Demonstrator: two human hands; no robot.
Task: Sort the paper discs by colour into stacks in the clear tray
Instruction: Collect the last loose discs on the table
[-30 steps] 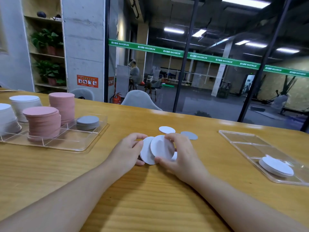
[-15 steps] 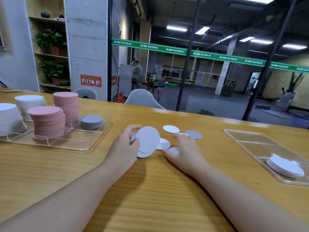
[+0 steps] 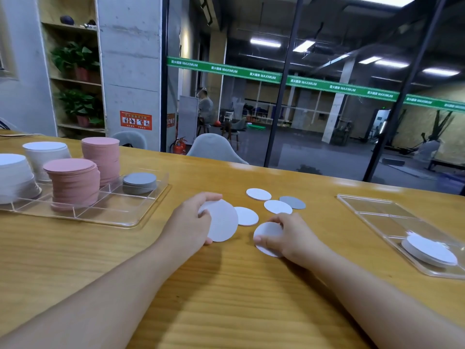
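**Fingers on two white discs, tray stacks to either side**

My left fingers [image 3: 201, 214] are curled round the edge of a white disc [image 3: 222, 220], gripping it tilted up off the surface [image 3: 226, 298], with my thumb at its lower rim. My right fingers [image 3: 283, 224] are pressed down on another white disc [image 3: 266, 233] that lies flat just in front of my wrist. My thumb is at its near edge, so I judge I am pinching it up.

The relation that matters is this: the loose discs lie between my two hands and just beyond them, towards the glass wall. My right hand [image 3: 289, 238] is nearer to them. The discs are round, so no axis matters, only which edge I can get under.

I count six loose discs:
- Five are white: the two in my hands, one [image 3: 246, 216] touching the held disc's far side, one [image 3: 277, 206] ahead of my right hand and one [image 3: 258, 193] farthest out.
- One is a grey disc [image 3: 293, 202], partly tucked behind a white one.

There are two clear trays:
- The left tray [image 3: 141, 221] holds two white stacks, two pink stacks [image 3: 73, 187] and one short grey stack [image 3: 139, 182].
- The right tray [image 3: 362, 210] holds a single low white stack [image 3: 429, 250], well apart from my right hand.

I judge that white stack to be the likely place for both held discs, though I cannot tell for sure.
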